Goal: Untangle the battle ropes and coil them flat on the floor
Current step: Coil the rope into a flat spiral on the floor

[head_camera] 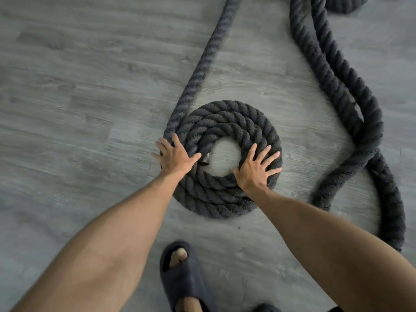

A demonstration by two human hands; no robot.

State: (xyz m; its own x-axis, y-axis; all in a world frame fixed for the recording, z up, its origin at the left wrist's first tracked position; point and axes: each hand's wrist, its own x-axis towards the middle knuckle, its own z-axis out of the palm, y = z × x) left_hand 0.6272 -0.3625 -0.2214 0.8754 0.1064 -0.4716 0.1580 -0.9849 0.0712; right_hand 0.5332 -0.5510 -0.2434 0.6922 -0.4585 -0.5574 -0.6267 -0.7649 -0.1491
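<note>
Your coil (225, 118) of dark battle rope lies flat on the grey plank floor (67, 86), about in the middle of the part of the floor that shows. It has a bare round gap at its centre.

Both your hands are spread open on it, with straight fingers that grip nothing. The left hand (174, 155) presses on the coil's left rim, where the loose rope joins. The right hand (256, 170) lies flat on the right side, just beside the centre gap. The two hands are apart, with the gap between them.

At the inner edge of the gap, next to your left thumb, there is a small pale piece (206, 157). It is too small to tell what it is.

From the left rim the uncoiled rope (202, 70) runs to the far side of the floor and is cut off there. On the right part of the floor a second rope (337, 82) lies loose in bends, two strands side by side. Whether they cross or only touch, I cannot tell. At the far right a bundle of rope (344, 5) is mostly cut off.

Close to you a dark sandal (182, 278) shows one toe.
</note>
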